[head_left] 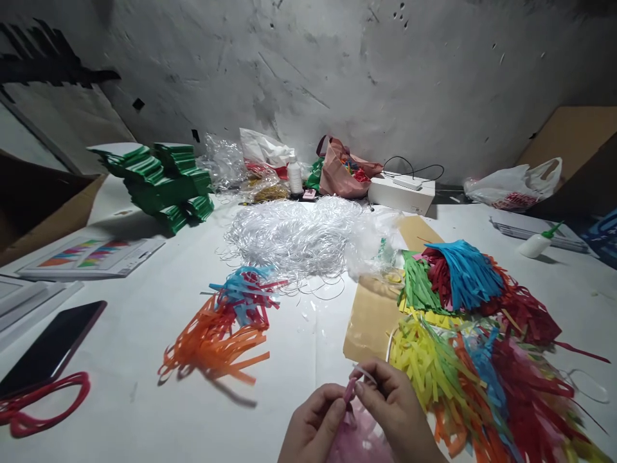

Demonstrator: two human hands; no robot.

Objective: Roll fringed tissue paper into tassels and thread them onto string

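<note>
– Hands in close: left hand (315, 424) pinching the pink tassel's (359, 440) twisted top, right hand (398, 408) pinching it alongside, low at the view's bottom edge!
– Elbow room?
– Leftward, white tabletop (144, 418) stretches to the orange tassel (212, 341); rightward (tight there!) yellow fringe (417, 354) crowds the right hand. Brown sheet's (369, 321) edge lies just ahead.

tissue (359, 440): pink | left-side tassels (214, 342): orange, red, blue | string heap (299, 238): white | phone (51, 344): black | wall (332, 71): mottled grey
</note>
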